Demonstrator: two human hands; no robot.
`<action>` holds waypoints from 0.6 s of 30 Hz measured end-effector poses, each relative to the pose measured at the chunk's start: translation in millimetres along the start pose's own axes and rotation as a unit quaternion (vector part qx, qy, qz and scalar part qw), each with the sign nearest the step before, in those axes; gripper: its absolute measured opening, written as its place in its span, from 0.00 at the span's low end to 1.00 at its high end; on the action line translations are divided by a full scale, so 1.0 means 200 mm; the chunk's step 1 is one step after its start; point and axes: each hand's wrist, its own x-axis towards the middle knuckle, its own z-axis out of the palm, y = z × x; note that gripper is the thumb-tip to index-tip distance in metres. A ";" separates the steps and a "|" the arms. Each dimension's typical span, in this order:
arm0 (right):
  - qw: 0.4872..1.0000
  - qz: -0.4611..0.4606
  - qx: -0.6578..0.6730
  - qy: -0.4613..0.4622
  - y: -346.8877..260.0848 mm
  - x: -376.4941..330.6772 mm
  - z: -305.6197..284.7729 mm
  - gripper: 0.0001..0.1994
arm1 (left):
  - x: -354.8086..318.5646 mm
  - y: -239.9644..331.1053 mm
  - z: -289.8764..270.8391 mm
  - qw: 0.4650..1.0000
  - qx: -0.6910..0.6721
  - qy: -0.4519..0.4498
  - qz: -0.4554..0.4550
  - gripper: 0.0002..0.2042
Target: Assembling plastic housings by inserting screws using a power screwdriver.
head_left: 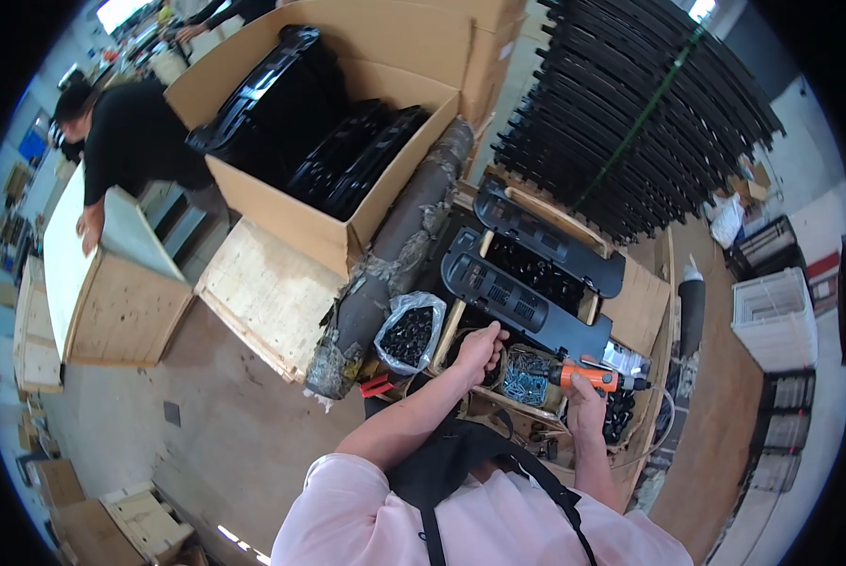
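My right hand (588, 404) is wrapped round an orange electric screwdriver (593, 378) with a black end and a cable. The tool lies crosswise above a compartment of small silvery-blue screws (527, 379). My left hand (482, 349) is closed, fingertips pinched together, at the near edge of a long dark plastic panel (494, 288). Whatever those fingers hold, if anything, is too small to make out. Behind lies a second dark panel (536, 229). Both rest across a wooden bin of black parts (536, 269).
Left of the bin sits a clear bag of small black parts (410, 335), beside a wrapped roll (385, 255). A cardboard box (281, 203) holds glossy black parts. Black strips (630, 104) are stacked behind. Another person (140, 137) leans over a wooden crate (125, 311) at left.
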 end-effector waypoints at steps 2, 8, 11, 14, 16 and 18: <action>0.998 0.010 0.030 0.052 0.05 -0.07 -0.13 0.27 | 0.02 0.09 0.15 0.999 -0.025 -0.039 0.008 0.12; 0.991 0.007 0.092 0.092 0.13 -0.27 -0.20 0.27 | 0.55 0.34 0.49 0.994 -0.103 -0.039 -0.021 0.10; 0.988 0.006 0.113 0.104 0.16 -0.35 -0.14 0.28 | 0.80 0.43 0.54 0.988 -0.148 0.003 -0.046 0.13; 0.986 0.035 0.117 0.112 0.17 -0.38 -0.09 0.29 | 0.96 0.48 0.55 0.987 -0.160 -0.003 -0.033 0.15; 0.988 0.020 0.104 0.115 0.19 -0.36 -0.08 0.29 | 1.01 0.48 0.55 0.986 -0.163 0.009 -0.043 0.17; 0.990 0.019 0.077 0.118 0.21 -0.32 -0.08 0.29 | 1.00 0.46 0.61 0.988 -0.149 -0.005 -0.048 0.17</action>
